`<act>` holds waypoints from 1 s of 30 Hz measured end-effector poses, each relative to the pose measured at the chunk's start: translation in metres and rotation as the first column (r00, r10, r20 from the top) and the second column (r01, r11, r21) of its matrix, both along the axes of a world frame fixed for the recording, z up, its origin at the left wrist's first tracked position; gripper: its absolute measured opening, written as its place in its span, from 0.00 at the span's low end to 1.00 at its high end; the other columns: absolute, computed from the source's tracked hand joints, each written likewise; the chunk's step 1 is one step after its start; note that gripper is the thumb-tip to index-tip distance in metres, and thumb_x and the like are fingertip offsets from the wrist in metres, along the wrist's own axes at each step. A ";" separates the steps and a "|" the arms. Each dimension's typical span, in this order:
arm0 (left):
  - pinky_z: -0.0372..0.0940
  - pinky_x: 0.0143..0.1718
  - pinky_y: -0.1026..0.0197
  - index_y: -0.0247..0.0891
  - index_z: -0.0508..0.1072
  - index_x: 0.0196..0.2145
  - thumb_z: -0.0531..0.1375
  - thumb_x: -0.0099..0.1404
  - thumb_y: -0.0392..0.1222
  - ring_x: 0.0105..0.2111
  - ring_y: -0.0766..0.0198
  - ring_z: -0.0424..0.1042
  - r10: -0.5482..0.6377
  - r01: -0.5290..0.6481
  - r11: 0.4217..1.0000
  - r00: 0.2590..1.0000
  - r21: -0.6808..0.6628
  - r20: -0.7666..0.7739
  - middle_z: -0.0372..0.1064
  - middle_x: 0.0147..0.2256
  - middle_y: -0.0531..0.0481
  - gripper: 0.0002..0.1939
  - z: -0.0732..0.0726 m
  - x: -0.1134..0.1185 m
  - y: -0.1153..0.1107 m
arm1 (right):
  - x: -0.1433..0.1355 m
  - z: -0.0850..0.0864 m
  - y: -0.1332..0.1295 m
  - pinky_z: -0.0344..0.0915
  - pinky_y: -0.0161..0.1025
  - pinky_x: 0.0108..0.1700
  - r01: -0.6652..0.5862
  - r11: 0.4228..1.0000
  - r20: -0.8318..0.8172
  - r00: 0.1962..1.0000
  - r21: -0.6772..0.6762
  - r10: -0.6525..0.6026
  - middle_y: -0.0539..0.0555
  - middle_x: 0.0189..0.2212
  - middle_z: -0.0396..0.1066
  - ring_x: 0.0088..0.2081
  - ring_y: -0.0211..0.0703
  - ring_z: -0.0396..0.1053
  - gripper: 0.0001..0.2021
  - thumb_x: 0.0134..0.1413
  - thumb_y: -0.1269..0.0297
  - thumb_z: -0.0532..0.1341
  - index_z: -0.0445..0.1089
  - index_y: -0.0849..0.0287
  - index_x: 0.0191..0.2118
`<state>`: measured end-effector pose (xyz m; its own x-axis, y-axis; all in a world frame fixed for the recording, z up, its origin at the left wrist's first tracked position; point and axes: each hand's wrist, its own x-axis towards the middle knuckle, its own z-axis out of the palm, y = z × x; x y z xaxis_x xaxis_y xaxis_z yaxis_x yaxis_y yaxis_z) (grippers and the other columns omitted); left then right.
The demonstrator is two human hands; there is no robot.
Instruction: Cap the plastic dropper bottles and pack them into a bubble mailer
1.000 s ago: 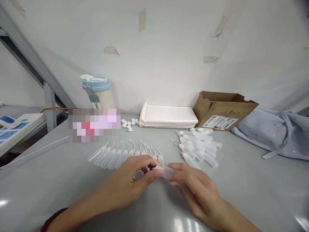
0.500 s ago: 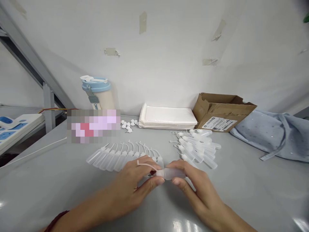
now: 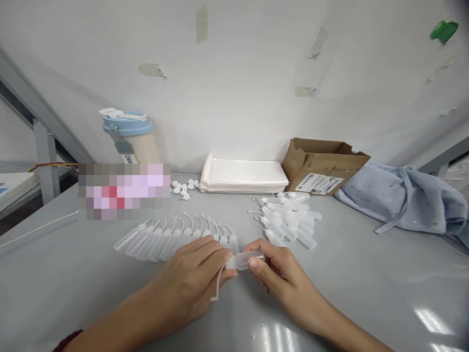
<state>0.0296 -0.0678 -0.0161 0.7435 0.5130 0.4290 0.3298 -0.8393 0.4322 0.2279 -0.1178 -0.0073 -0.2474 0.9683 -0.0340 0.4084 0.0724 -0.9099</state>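
Between my hands lies a small translucent squeeze bottle (image 3: 245, 260), roughly level, its white cap to the left. My left hand (image 3: 200, 278) pinches the cap, and the bent thin tube from it hangs down past my fingers. My right hand (image 3: 278, 269) grips the bottle's body near its base. Just beyond my left hand is a row of similar bottles (image 3: 157, 244) with curved tubes, partly hidden by my fingers. Past my right hand lies a looser pile of such bottles (image 3: 289, 220).
Small white caps (image 3: 185, 188) sit near a stack of white envelopes (image 3: 249, 175) at the wall. To its right are an open cardboard box (image 3: 326, 166) and blue cloth (image 3: 403, 200). A tumbler (image 3: 130, 137) stands back left behind a blurred pink item (image 3: 124, 190).
The tube has swung from pointing left and up to hanging downward as the cap turned in my left hand. My right fingers have shifted on the bottle. The view has turned right.
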 end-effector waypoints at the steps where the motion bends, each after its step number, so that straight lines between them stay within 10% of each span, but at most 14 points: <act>1: 0.58 0.30 0.63 0.36 0.69 0.35 0.50 0.69 0.37 0.28 0.64 0.61 -0.012 0.010 0.994 1.000 -0.108 -0.017 0.66 0.28 0.50 0.08 0.003 -0.001 0.000 | 0.001 0.000 0.000 0.55 0.32 0.25 -0.023 0.997 0.023 0.999 0.069 0.022 0.46 0.21 0.61 0.23 0.35 0.59 0.12 0.64 0.57 0.49 0.65 0.59 0.38; 7: 0.60 0.31 0.66 0.40 0.71 0.29 0.49 0.69 0.47 0.27 0.68 0.65 0.031 -0.112 0.867 0.985 -0.486 -0.172 0.68 0.27 0.56 0.15 0.021 -0.001 -0.003 | 0.002 -0.008 -0.003 0.60 0.36 0.28 -0.216 0.849 0.313 0.947 0.483 0.063 0.55 0.30 0.64 0.28 0.40 0.61 0.13 0.65 0.65 0.46 0.64 0.64 0.46; 10: 0.58 0.27 0.67 0.39 0.69 0.25 0.48 0.69 0.46 0.25 0.68 0.65 0.066 -0.134 0.860 0.986 -0.493 -0.154 0.67 0.24 0.57 0.19 0.019 0.001 -0.005 | -0.001 -0.009 -0.005 0.59 0.35 0.28 -0.132 0.892 0.222 0.974 0.432 0.036 0.53 0.29 0.66 0.26 0.38 0.61 0.12 0.64 0.64 0.46 0.64 0.62 0.44; 20: 0.57 0.26 0.62 0.36 0.67 0.27 0.46 0.71 0.39 0.24 0.64 0.60 0.035 -0.036 0.998 0.999 0.054 0.019 0.63 0.23 0.51 0.16 -0.008 0.004 -0.003 | -0.007 -0.001 -0.006 0.51 0.32 0.23 0.063 0.998 0.029 0.998 0.019 -0.063 0.44 0.19 0.56 0.21 0.34 0.54 0.15 0.63 0.55 0.48 0.65 0.59 0.33; 23: 0.57 0.26 0.64 0.36 0.68 0.30 0.46 0.70 0.42 0.24 0.66 0.61 0.066 -0.063 0.989 0.998 -0.133 0.014 0.63 0.24 0.53 0.15 0.000 0.004 -0.004 | -0.006 -0.001 -0.007 0.51 0.32 0.23 0.058 0.997 0.003 0.998 0.056 -0.058 0.44 0.19 0.55 0.21 0.34 0.53 0.14 0.63 0.56 0.49 0.65 0.58 0.36; 30: 0.59 0.30 0.66 0.39 0.64 0.23 0.45 0.68 0.54 0.28 0.67 0.64 0.100 -0.245 0.766 0.959 -0.594 -0.266 0.64 0.24 0.57 0.23 0.021 -0.001 -0.010 | -0.002 -0.001 -0.009 0.57 0.32 0.26 -0.027 0.958 0.029 0.999 0.284 0.019 0.50 0.29 0.68 0.27 0.37 0.61 0.09 0.62 0.62 0.51 0.65 0.57 0.43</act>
